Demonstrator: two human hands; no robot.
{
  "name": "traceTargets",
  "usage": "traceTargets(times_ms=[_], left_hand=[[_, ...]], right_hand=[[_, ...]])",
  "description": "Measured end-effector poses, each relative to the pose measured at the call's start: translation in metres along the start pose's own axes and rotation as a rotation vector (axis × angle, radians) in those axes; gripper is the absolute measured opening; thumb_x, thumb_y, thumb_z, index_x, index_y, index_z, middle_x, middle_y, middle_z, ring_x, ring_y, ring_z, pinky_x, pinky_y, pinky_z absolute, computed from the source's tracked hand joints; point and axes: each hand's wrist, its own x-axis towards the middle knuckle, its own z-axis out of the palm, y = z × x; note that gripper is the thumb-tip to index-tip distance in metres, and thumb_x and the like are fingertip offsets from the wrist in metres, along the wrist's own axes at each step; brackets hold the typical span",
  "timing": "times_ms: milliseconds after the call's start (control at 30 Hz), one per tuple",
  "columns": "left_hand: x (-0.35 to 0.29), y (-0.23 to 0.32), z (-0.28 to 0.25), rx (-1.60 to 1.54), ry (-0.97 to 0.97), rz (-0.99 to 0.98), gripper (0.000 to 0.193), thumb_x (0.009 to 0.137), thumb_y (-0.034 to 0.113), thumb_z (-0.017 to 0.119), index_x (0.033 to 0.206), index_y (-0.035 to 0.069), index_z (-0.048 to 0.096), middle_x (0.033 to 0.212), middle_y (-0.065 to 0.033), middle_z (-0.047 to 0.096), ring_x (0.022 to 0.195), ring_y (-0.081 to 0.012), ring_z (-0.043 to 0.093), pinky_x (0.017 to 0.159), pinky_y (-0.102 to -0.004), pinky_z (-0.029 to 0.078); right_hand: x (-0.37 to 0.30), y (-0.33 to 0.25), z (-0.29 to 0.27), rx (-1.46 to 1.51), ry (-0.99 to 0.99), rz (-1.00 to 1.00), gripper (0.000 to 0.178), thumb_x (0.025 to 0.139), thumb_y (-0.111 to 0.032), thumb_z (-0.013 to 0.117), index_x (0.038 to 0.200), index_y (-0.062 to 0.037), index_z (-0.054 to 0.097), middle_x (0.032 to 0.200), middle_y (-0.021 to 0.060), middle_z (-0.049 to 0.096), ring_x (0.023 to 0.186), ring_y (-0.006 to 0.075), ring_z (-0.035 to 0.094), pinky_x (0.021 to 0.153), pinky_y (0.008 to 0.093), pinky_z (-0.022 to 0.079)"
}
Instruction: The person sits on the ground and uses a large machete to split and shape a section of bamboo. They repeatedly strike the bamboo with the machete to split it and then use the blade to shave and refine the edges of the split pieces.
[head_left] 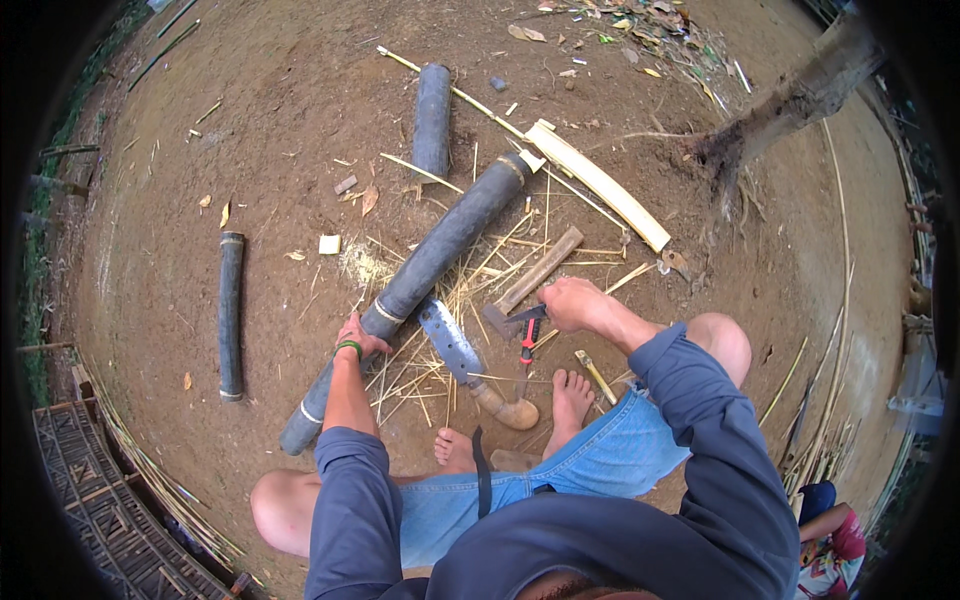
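A long dark grey bamboo pole lies slantwise before me, with pale rings at its joints and a pale cut piece at its far end. My left hand, a green band at its wrist, grips the pole's lower part. To the right, my right hand is closed in a fist, and a dark blade pokes out of it toward the left; any handle is hidden. Close by lie a hammer with a wooden handle, a red and black handled tool and a broad cleaver with a curved wooden handle.
Shorter dark bamboo lengths lie at the left and far ahead. A split pale bamboo slat rests beyond the hammer. Thin strips litter the dirt. A tree trunk stands far right; another person is at lower right.
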Motion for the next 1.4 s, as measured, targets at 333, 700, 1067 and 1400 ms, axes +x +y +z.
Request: traceTargets(times_ms=[333,700,1067,1400], left_hand=[[0.002,0.002,-0.007,-0.019,-0.034,0.002,0.121,0.041,0.032,0.101,0.144,0.003,0.045,0.140,-0.0210,0.059,0.131,-0.0357,0.056,0.111,-0.0436,0.047],[0.003,0.003,-0.006,-0.015,-0.037,-0.001,0.127,0.040,0.031,0.101,0.149,0.003,0.041,0.142,-0.0212,0.057,0.133,-0.0360,0.054,0.112,-0.0440,0.046],[-0.006,0.005,0.003,0.036,0.043,-0.009,0.106,0.046,0.033,0.100,0.135,0.007,0.049,0.135,-0.0190,0.061,0.129,-0.0362,0.057,0.107,-0.0463,0.049],[-0.043,0.023,0.036,0.128,0.369,-0.083,0.099,0.052,0.033,0.099,0.135,0.011,0.048,0.131,-0.0123,0.059,0.126,-0.0340,0.055,0.108,-0.0487,0.042]], right_hand=[[-0.001,-0.002,-0.003,0.003,-0.010,0.001,0.021,0.080,-0.007,0.064,0.098,0.0006,0.072,0.099,0.0228,0.073,0.098,0.0379,0.072,0.084,0.0470,0.058],[-0.002,0.000,-0.001,-0.008,-0.006,0.000,0.020,0.081,-0.007,0.064,0.098,0.0000,0.072,0.098,0.0217,0.073,0.099,0.0376,0.071,0.085,0.0468,0.058],[-0.005,-0.002,-0.001,-0.012,-0.013,-0.008,0.021,0.082,-0.005,0.063,0.101,-0.0025,0.072,0.098,0.0201,0.073,0.098,0.0373,0.071,0.083,0.0466,0.058],[-0.006,0.001,0.002,-0.012,-0.001,-0.049,0.020,0.085,-0.007,0.058,0.100,-0.0002,0.069,0.092,0.0246,0.072,0.095,0.0415,0.071,0.084,0.0512,0.055]])
